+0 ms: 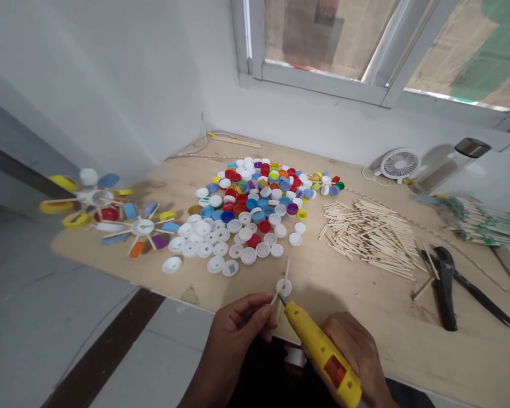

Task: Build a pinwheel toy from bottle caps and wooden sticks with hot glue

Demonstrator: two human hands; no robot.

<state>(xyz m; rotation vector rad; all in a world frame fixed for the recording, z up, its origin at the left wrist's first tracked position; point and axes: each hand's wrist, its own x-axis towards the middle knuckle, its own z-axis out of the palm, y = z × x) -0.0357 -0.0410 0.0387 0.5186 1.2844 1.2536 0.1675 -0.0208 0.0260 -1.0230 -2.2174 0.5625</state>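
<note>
My left hand [244, 326] pinches a thin wooden stick [274, 299] between thumb and fingers, its tip at a white bottle cap [284, 288] near the table's front edge. Another stick [287, 267] points away from the far side of that cap. In my right hand [357, 345] is a yellow hot glue gun [312, 337], its dark nozzle [283, 299] close to where the held stick meets the cap. Whether the nozzle touches the cap, I cannot tell. Just beyond lies a heap of loose bottle caps [249, 256], white ones nearest and coloured ones behind.
Two wheel-like assemblies of caps and sticks [142, 227] [98, 198] stand at the left, and a smaller one [325, 182] behind the heap. A pile of sticks [369, 232], black-handled pliers [445, 289], a white fan [400, 164] and a clear bottle [444, 167] are at the right.
</note>
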